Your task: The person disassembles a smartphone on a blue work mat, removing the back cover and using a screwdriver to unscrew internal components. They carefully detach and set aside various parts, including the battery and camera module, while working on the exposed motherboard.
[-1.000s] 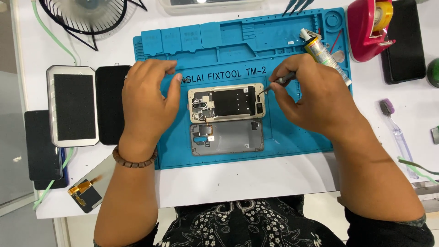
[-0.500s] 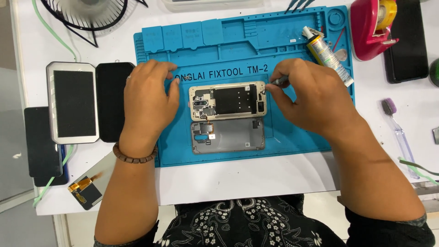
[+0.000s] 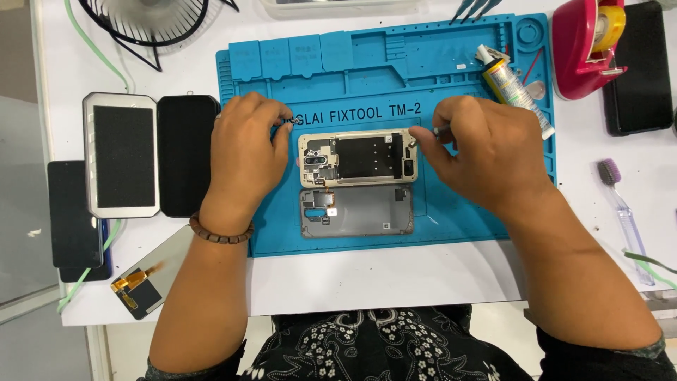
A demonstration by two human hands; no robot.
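Note:
An opened phone body (image 3: 358, 158) with a gold frame lies on a blue repair mat (image 3: 451, 212). Just below it lies its grey back cover (image 3: 357, 212), inner side up. My left hand (image 3: 245, 156) rests on the mat at the phone's left end, fingers curled against its edge. My right hand (image 3: 486, 152) pinches a thin metal tool (image 3: 431, 132) whose tip touches the phone's upper right corner.
A glue tube (image 3: 515, 88) lies at the mat's upper right, by a red tape dispenser (image 3: 589, 46). Left of the mat lie a silver-framed phone (image 3: 120, 155), dark screens (image 3: 187, 155) and a loose display with flex cable (image 3: 144, 286). A toothbrush (image 3: 624, 212) lies right; a fan (image 3: 144, 21) stands at the back.
The phone body sits slightly higher in view as the camera shifted. My right hand has edged left, bringing the tool tip onto the phone's upper right corner. My left hand stays put.

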